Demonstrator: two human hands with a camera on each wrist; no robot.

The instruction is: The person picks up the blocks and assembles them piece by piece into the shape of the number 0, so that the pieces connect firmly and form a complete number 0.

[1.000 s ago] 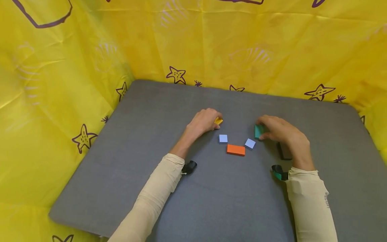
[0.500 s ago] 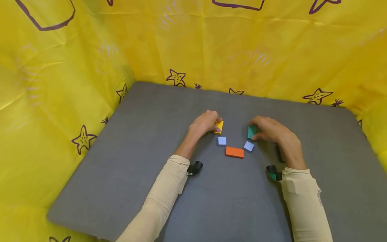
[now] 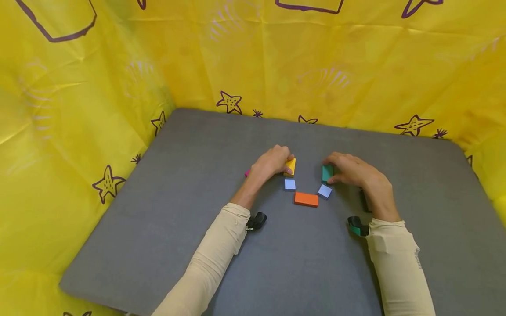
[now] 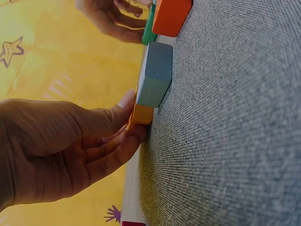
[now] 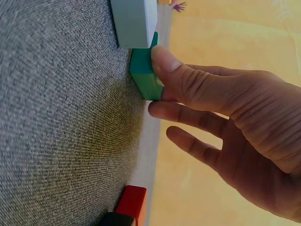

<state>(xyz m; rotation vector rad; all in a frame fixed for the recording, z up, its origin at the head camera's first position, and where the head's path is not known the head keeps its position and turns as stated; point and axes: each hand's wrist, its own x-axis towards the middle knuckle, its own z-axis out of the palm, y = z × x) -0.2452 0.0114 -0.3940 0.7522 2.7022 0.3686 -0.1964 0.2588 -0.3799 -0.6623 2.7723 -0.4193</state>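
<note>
My left hand (image 3: 272,161) pinches a yellow block (image 3: 290,167) lying on the grey table, just behind a light blue block (image 3: 290,184). In the left wrist view, thumb and fingers hold the yellow block (image 4: 142,114) at its sides, partly behind the blue one. My right hand (image 3: 349,170) holds a green block (image 3: 327,174) between thumb and fingers, behind a second light blue block (image 3: 325,191). The right wrist view shows my thumb on the green block's (image 5: 143,70) near edge. An orange block (image 3: 306,199) lies nearest me, between the two blue ones.
A magenta block (image 3: 247,173) peeks out beyond my left wrist. Under my right wrist is a dark block (image 3: 365,201), and the right wrist view has a red block (image 5: 132,201) beside a black one (image 5: 117,219). Yellow patterned cloth (image 3: 276,57) surrounds the grey table (image 3: 284,272).
The yellow block has turned flat and shifted right and nearer in my left hand. My right hand has slid the green block left, towards the blue one. A magenta block has come into sight.
</note>
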